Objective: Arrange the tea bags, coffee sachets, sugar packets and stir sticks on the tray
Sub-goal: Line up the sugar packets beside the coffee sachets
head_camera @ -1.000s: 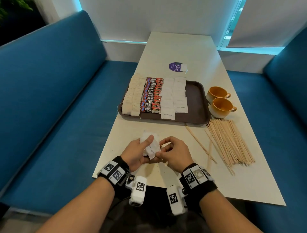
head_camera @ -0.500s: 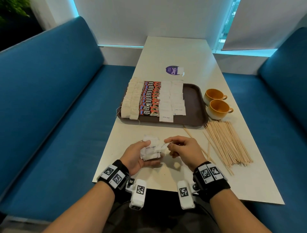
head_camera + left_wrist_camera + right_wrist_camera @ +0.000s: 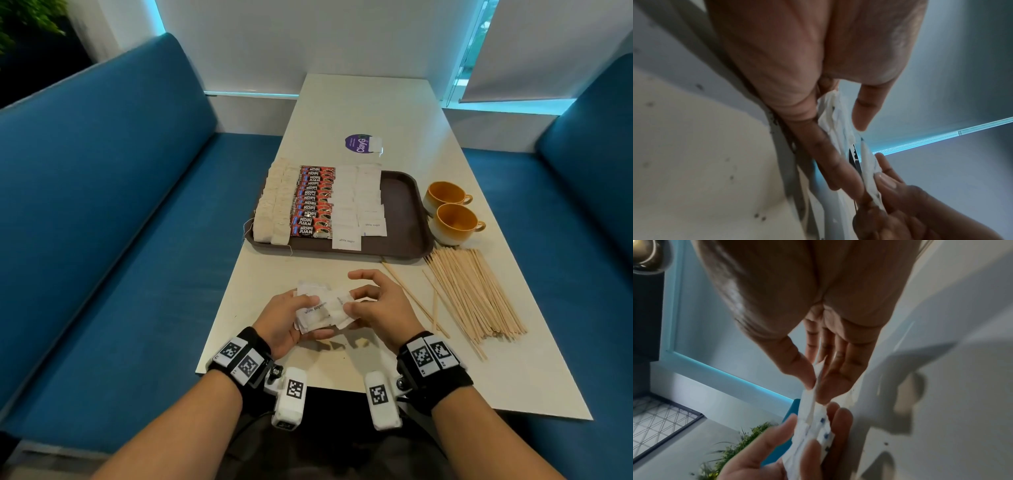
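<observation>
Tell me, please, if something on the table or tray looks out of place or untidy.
A few loose wooden stir sticks lie askew on the white table, apart from the main pile. On the brown tray, the nearest white sugar packet juts out past its row. Nothing looks spilled or damaged.

I sit at a long pale table (image 3: 359,113). A big blue couch (image 3: 102,205) is on its left side, and another blue couch (image 3: 589,164) on its right. Past the table's far end is a white wall (image 3: 308,41) with a bright window (image 3: 476,51).
</observation>
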`<state>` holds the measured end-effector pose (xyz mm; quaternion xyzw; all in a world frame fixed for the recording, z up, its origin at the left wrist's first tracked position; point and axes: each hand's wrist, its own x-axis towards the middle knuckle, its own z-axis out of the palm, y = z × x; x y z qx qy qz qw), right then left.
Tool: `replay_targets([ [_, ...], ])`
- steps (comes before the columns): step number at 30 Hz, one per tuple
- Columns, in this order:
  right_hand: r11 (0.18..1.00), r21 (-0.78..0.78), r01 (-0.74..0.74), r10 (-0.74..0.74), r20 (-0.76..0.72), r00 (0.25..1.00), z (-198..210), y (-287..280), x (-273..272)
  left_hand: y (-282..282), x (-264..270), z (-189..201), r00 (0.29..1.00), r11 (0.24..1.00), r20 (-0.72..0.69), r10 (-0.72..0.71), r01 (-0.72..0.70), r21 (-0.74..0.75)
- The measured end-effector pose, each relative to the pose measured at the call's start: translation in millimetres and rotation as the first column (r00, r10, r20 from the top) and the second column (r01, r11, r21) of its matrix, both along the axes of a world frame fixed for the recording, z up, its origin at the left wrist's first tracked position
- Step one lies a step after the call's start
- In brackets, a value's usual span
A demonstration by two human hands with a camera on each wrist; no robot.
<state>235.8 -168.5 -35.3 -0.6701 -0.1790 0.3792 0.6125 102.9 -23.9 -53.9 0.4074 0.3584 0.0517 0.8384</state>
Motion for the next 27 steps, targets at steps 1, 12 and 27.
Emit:
replay_targets([
  [1, 1.0, -0.007, -0.019, 0.019, 0.005, 1.0, -1, 0, 1, 0, 0, 1, 1.0, 1.0, -0.001, -0.008, 0.008, -0.003],
  [12, 0.993, -0.049, 0.109, -0.11, -0.004, 0.994, -13, 1, -3, -6, 2, -6, 1.0, 0.991, -0.023, -0.006, 0.009, 0.135],
  [27, 0.995, -0.095, -0.039, 0.042, 0.025, 0.999, -6, -8, -3, -9, 5, 1, 0.996, 0.994, -0.054, 0.076, -0.071, 0.088],
])
